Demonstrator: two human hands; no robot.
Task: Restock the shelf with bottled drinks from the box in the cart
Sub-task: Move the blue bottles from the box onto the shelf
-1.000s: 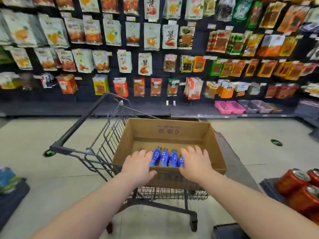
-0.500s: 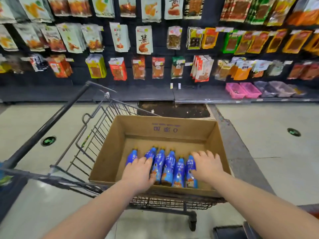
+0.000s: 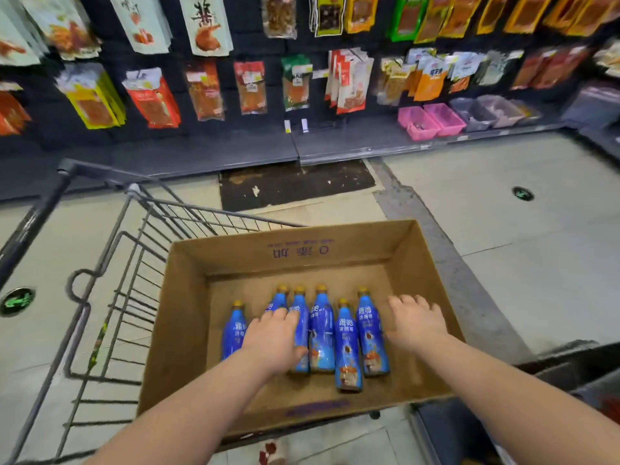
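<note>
Blue bottles (image 3: 322, 333) lie in the cardboard box (image 3: 188, 330), caps away. Left hand (image 3: 273, 337) rests spread atop them; right hand (image 3: 416, 325), loose and empty, just beside.

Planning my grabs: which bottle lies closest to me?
The second bottle from the right; its base sits nearer the front wall of the box than any other.

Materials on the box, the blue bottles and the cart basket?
Box: brown cardboard, matte, with creased walls and printed text.
Bottles: likely plastic, with glossy blue wrap labels and yellow caps; the labels show sheen, body material unsure.
Cart basket: dark metal wire, probably coated, in a thin open grid.
</note>
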